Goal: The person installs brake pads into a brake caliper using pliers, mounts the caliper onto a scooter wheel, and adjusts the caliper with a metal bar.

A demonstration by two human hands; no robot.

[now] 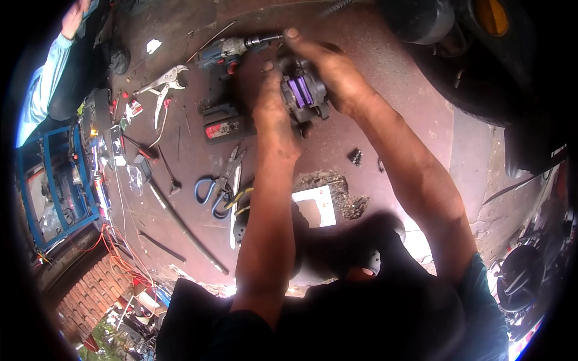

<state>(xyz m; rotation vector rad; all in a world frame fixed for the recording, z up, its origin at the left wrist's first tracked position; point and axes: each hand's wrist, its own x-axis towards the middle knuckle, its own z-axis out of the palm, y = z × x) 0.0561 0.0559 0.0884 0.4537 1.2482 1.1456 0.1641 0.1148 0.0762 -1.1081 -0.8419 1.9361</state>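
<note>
A dark brake caliper (310, 81) with purple pads (300, 90) is between my two hands. My left hand (263, 87) is closed around its left side, with the fingers blurred and partly in shadow. On the opposite side my right hand (334, 72) grips it, thumb stretched out near the tip of a cordless drill-type tool (238, 49). That tool lies on its side under and beyond my left hand, its battery pack (227, 129) toward me. Several small dark bolts (356, 157) lie on the floor below my right hand.
Locking pliers (164, 83), blue-handled scissors (220, 189) and a long tube (186, 231) lie to the left. A white card (317, 206) is near my knees. A wheel (475, 78) stands at upper right. A blue rack (57, 186) and another person's sleeve (45, 90) are at far left.
</note>
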